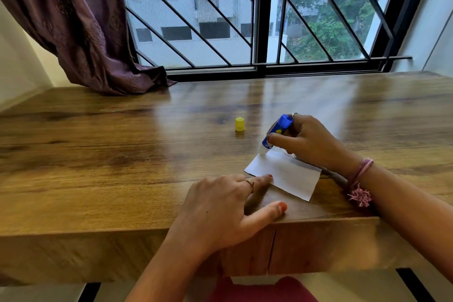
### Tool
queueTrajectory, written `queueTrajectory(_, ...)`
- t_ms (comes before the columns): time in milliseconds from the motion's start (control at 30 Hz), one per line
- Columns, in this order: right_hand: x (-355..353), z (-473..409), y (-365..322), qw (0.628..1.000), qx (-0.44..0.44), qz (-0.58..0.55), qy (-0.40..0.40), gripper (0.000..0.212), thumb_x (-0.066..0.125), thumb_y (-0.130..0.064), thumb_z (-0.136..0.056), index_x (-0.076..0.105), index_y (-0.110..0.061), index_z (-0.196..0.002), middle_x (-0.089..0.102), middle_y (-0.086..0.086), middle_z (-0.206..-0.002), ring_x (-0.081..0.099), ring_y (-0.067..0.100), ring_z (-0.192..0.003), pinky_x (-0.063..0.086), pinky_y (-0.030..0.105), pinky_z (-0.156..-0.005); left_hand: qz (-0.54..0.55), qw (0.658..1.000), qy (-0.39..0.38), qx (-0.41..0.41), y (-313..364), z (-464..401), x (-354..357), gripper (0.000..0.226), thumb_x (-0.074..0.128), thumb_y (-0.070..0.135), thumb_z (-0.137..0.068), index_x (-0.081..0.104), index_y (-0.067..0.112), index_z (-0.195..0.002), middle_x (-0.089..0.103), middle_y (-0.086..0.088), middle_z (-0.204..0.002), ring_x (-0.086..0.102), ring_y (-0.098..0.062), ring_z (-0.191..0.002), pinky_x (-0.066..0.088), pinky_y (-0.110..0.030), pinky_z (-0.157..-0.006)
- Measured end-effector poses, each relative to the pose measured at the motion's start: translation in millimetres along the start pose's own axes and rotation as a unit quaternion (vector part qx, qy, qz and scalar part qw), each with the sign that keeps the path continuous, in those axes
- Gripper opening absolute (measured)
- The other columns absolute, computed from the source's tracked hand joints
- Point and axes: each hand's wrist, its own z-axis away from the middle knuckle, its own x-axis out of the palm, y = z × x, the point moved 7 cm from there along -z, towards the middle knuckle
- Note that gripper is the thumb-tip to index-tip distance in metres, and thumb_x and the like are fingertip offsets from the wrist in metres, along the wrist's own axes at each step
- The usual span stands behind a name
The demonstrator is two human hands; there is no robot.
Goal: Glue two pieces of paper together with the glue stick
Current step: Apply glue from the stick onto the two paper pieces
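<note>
A small white piece of paper [286, 174] lies flat on the wooden table [122, 154] near its front edge. My right hand [308, 142] grips a blue glue stick [277, 133], tilted with its tip down on the paper's far left corner. My left hand [220, 206] rests on the table with fingers spread, one fingertip pressing the paper's near left edge. The yellow cap [239, 124] of the glue stick stands by itself further back on the table. I see only one sheet; whether another lies under it I cannot tell.
A purple curtain [81, 27] hangs at the back left and drapes onto the tabletop. A barred window [257, 19] runs along the far edge of the table. The table's front edge is just below my left hand.
</note>
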Motion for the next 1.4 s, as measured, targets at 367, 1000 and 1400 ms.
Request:
queueTrajectory(367, 2, 2, 2, 1.000, 0.008, -0.014, -0.007, 0.026, 0.068, -0.019, -0.080, 0.063, 0.005, -0.088, 0.054, 0.007, -0.060, 0.048, 0.017, -0.055, 0.042, 0.032, -0.058, 0.003, 1.000, 0.012, -0.003, 0, 1, -2, 0.071, 0.015, 0.084, -0.078, 0.037, 0.050, -0.137, 0.066, 0.018, -0.093, 0.055, 0.000, -0.072, 0.023, -0.010, -0.054)
queueTrajectory(1000, -4, 29, 24, 0.927, 0.158, -0.339, -0.029, 0.017, 0.062, -0.015, -0.087, 0.062, -0.002, -0.099, 0.064, 0.007, -0.071, 0.064, 0.016, -0.062, 0.060, 0.039, -0.066, 0.004, 1.000, 0.008, -0.008, -2, -1, -3, 0.068, 0.020, 0.084, -0.076, 0.039, 0.053, -0.134, 0.060, 0.017, -0.075, 0.035, 0.004, -0.054, 0.021, -0.011, -0.051)
queueTrajectory(1400, 11, 59, 14, 0.879, 0.213, -0.427, -0.009, 0.009, 0.059, -0.010, -0.087, 0.066, -0.004, -0.090, 0.062, 0.006, -0.071, 0.060, 0.016, -0.064, 0.057, 0.036, -0.085, 0.041, 0.993, 0.007, -0.115, -22, -13, 3, 0.048, 0.036, 0.072, -0.083, 0.060, 0.042, -0.112, 0.063, 0.008, -0.068, 0.063, -0.013, -0.072, 0.046, -0.029, -0.061)
